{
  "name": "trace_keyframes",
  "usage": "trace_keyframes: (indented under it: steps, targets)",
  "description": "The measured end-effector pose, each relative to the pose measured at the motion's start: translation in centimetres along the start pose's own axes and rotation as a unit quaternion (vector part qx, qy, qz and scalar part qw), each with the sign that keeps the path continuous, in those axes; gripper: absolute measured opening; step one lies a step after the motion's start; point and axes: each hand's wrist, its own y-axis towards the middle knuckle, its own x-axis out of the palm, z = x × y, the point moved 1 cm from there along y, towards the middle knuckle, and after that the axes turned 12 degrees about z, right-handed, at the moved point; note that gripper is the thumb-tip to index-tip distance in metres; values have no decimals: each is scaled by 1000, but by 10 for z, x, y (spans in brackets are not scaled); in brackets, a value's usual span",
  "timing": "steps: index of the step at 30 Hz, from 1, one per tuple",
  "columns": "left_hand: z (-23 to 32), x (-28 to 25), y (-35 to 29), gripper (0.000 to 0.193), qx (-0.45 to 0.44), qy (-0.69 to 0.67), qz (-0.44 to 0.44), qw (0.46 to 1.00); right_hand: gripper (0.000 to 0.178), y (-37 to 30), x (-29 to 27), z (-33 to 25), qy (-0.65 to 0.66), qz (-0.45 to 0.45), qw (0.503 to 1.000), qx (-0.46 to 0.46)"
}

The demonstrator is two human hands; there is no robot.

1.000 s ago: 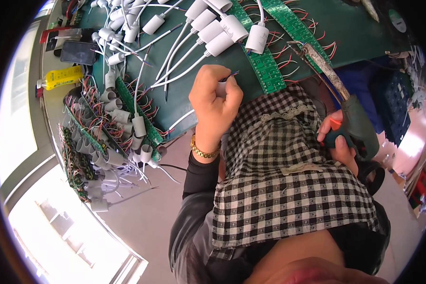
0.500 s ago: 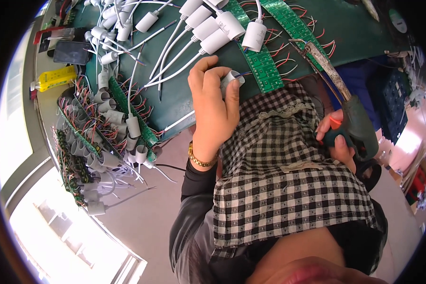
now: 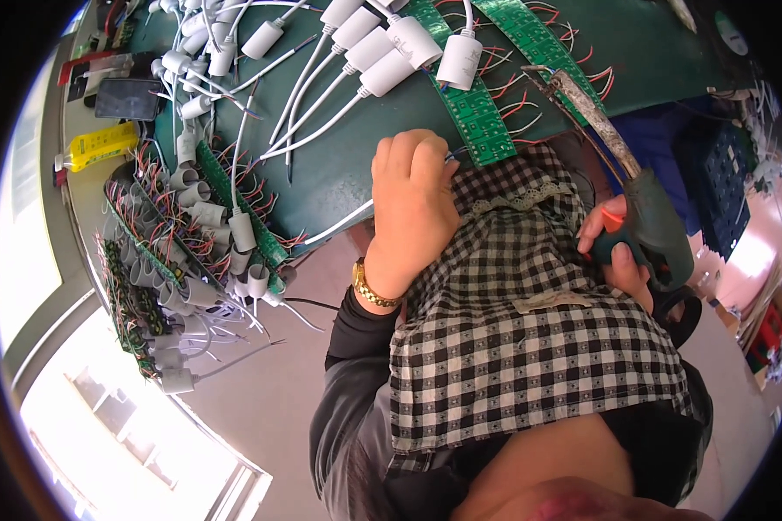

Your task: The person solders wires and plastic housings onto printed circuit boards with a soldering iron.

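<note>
Green matting covers the work surface (image 3: pixel 643 52), which fills the upper part of the view, with pale floor below it on the left. Long green circuit strips (image 3: pixel 473 108) with short red wires lie across the surface, running from the upper middle down toward the person. White cylindrical caps on white cables (image 3: pixel 391 48) fan out beside them, their cables trailing down and left. More green strips with grey-white caps (image 3: pixel 208 217) are heaped at the surface's left edge.

A yellow bottle (image 3: pixel 104 146) lies on its side at the far left, its nozzle pointing left, with a dark flat rectangular thing (image 3: pixel 126 98) just above it.

The left hand (image 3: pixel 413 204), with a gold wristband, rests at the lower end of one strip; its fingers are curled shut, seemingly pinching a thin wire at the strip's end, though what they grip is mostly hidden. The right hand (image 3: pixel 613 252) is closed around the dark green handle of a glue gun (image 3: pixel 643 208). The gun's long axis slants up and left, its crusted nozzle pointing toward the strips. A black-and-white checked cloth (image 3: pixel 530 347) lies between the two hands.
</note>
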Motion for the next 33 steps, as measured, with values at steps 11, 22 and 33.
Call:
trace_keyframes:
  steps: [11, 22, 33]
  targets:
    - [-6, -4, 5, 18, 39, -33, -4, 999, 41, 5, -7, -4, 35, -64, 997, -5]
    - [-22, -4, 31, 16, 20, -46, 58, 997, 43, 1, -8, -3, 4, -51, 999, 13]
    - [-19, 11, 36, 14, -43, -73, 59, 995, 40, 5, 5, -1, -6, -47, 999, 4]
